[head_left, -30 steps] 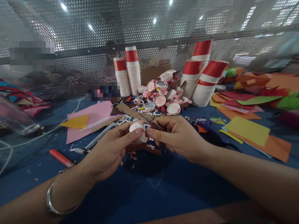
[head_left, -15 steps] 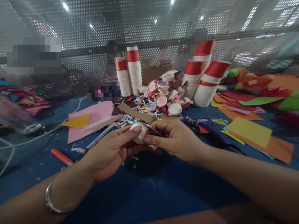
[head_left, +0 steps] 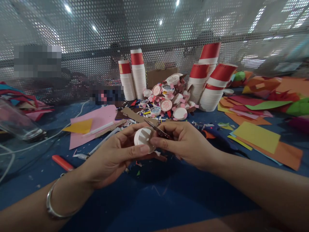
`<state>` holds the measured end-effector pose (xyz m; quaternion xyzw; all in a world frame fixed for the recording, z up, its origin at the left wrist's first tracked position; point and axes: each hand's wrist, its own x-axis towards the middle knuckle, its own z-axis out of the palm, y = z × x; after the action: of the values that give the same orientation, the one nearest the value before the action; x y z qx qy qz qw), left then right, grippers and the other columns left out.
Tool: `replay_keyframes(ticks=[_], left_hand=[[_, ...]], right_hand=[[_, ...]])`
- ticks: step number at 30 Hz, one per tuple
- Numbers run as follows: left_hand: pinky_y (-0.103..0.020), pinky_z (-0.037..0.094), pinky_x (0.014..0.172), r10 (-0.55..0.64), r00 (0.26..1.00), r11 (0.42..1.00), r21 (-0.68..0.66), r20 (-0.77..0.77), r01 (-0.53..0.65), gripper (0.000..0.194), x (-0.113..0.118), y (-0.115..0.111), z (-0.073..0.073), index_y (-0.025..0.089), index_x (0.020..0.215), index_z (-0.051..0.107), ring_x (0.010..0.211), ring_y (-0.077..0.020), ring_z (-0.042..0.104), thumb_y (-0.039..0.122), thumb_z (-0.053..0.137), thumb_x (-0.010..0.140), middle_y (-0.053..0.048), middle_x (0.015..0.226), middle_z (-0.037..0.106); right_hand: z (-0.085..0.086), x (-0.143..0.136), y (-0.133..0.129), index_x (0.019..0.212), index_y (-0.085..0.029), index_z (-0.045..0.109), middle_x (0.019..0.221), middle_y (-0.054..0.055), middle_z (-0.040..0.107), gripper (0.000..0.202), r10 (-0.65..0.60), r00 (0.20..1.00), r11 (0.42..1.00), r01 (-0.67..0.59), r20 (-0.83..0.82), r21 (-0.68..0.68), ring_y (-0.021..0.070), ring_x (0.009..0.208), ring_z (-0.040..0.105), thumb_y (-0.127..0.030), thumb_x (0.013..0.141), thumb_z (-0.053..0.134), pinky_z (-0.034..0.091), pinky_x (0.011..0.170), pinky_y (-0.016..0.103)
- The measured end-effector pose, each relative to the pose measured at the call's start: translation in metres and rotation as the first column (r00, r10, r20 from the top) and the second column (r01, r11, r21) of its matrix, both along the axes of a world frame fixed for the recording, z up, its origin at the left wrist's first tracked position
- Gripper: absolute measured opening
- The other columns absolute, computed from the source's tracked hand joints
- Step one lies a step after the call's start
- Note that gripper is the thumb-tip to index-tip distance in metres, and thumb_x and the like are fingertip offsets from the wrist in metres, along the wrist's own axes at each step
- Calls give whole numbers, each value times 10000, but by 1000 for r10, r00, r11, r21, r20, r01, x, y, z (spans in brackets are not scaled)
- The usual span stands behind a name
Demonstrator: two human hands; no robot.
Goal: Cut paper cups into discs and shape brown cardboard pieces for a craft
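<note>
White disc (head_left: 140, 138) pinched in left hand (head_left: 112, 154), scissors (head_left: 158, 130) gripped in right hand (head_left: 189, 143) beside disc, likely unfinished; patterned discs (head_left: 166, 105) piled far.

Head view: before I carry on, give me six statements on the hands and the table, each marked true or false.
1. The left hand holds the white piece. True.
2. The right hand holds a pen. False: the right hand holds scissors.
3. Cup stacks stand on both sides of the disc pile. True.
4. The bracelet is on the right wrist. False: the bracelet is on the left wrist.
5. The yellow sheet lies over part of an orange sheet. True.
6. The pink sheet covers the yellow-orange scrap. False: the scrap lies on the pink sheet.
</note>
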<state>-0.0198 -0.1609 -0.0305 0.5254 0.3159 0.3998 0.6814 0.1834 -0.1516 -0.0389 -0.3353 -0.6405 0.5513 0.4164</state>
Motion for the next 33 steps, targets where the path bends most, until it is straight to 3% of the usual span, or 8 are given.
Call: replay_keyframes(ticks=[5,8,13,18,22,25,29,33], left_hand=[[-245,622,781,147,972,924,376,-181,-69,536,-5,7,-5,268,1256,687,946,-183,726,127,863,770,-39,1144,741],[-267,614,847,244,945,867,486,-218,-112,528,-8,10,-7,267,1246,673,984,-188,718,131,856,770,-31,1121,733],[-315,602,897,394,867,822,539,-306,-184,529,-10,8,-7,262,1269,664,1031,-205,693,174,844,779,-59,1223,681],[-417,571,984,473,817,747,641,-329,-175,539,-15,9,-10,327,1293,681,1129,-249,654,119,778,806,-54,1274,639],[-423,579,969,509,798,694,703,-323,-158,544,-16,10,-13,351,1293,689,1166,-262,621,101,753,814,-54,1276,599],[-433,591,957,479,809,703,701,-342,-120,547,-15,8,-13,362,1315,679,1175,-271,611,128,759,827,-61,1285,577],[-482,535,1059,407,835,735,675,-371,-59,548,-14,5,-11,365,1379,638,1231,-287,589,185,747,874,-76,1299,585],[-495,496,1103,449,803,699,714,-392,-43,540,-15,5,-10,383,1392,629,1267,-285,560,186,726,898,-69,1304,574]], right_hand=[[-3,4,1,816,-154,666,614,-58,570,372,34,999,999,-34,-14,12,37,427,387,-490,807,824,258,392,202],[-5,6,1,767,-162,628,612,-53,557,437,41,999,999,-41,5,27,42,438,402,-574,868,737,263,410,208],[-5,4,-1,696,-174,555,586,-47,521,539,74,994,996,-79,82,49,49,445,384,-657,931,601,239,418,226],[-5,4,1,780,-178,602,602,-56,521,478,132,987,991,-131,92,-15,64,476,373,-637,893,672,254,449,231],[-8,6,4,784,-167,618,637,-35,541,467,163,972,986,-165,168,-3,93,575,438,-614,905,675,313,540,246],[-9,7,4,748,-166,607,660,-21,543,501,170,961,983,-180,218,30,109,612,442,-639,909,650,305,562,265],[-7,8,3,727,-169,586,654,-28,526,515,180,956,981,-190,230,23,103,586,408,-646,915,633,280,551,272],[-6,7,2,694,-167,571,626,-37,500,516,169,957,983,-182,237,34,96,572,401,-624,927,632,271,550,273]])
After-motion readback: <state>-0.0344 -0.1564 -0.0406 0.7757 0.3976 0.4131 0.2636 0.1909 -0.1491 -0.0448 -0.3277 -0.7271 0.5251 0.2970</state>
